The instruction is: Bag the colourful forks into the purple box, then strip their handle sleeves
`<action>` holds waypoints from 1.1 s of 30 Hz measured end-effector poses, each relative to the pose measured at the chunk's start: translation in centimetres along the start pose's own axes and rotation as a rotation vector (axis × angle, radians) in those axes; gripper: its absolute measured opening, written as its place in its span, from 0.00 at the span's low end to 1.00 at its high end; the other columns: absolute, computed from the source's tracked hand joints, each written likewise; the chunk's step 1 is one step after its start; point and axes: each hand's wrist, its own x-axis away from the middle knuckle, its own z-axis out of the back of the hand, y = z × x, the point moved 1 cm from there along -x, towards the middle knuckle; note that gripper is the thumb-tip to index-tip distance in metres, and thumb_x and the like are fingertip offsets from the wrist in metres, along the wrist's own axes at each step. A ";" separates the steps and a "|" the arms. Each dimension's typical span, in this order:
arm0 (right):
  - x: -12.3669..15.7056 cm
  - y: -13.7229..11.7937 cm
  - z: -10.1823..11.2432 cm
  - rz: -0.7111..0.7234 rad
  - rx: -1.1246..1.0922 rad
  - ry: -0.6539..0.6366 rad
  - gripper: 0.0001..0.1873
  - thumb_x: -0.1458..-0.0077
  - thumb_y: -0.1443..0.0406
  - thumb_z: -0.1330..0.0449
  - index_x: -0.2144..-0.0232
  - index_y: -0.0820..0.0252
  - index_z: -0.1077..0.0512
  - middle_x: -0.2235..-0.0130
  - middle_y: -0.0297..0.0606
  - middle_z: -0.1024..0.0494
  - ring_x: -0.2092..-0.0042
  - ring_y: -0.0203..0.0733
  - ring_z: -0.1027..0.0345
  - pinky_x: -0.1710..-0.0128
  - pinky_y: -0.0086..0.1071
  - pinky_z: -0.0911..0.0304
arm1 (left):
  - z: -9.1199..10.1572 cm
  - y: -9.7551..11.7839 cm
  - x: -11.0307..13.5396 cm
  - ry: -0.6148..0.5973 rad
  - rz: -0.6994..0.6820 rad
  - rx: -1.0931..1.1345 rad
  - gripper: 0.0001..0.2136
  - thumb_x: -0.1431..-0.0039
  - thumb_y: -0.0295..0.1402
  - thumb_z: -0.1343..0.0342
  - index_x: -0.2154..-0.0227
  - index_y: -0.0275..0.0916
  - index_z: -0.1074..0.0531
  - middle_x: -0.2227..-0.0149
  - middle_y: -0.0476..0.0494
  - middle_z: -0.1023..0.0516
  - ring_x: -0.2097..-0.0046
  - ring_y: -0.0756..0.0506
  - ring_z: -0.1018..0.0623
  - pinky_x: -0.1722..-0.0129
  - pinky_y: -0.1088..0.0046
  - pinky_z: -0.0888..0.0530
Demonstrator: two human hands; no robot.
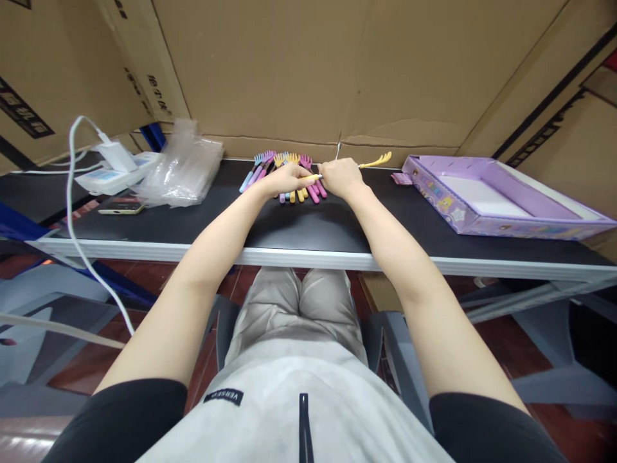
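While their left hand (288,179) pinches a yellow back scratcher (378,161) by the handle (312,177), I see their right hand (343,176) wrapped round it, colourful scratchers (292,158) kinda bunched by the left.

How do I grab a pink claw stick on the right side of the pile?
Pinch the pink claw stick by its handle end, coming from the near side. Its straight handle points toward the near edge of the table, with the toothed head at the far end. The left hand reaches over the pile, so coming in low is probably easiest.
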 end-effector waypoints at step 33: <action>-0.4 0.4 -0.3 -0.039 -0.060 0.039 0.30 0.20 0.66 0.54 0.38 0.73 0.15 0.44 0.67 0.12 0.39 0.67 0.17 0.39 0.49 0.29 | -0.7 0.2 -0.2 0.209 -0.084 -0.214 0.20 0.29 0.53 0.35 0.61 0.40 0.14 0.73 0.46 0.18 0.61 0.42 0.18 0.59 0.69 0.26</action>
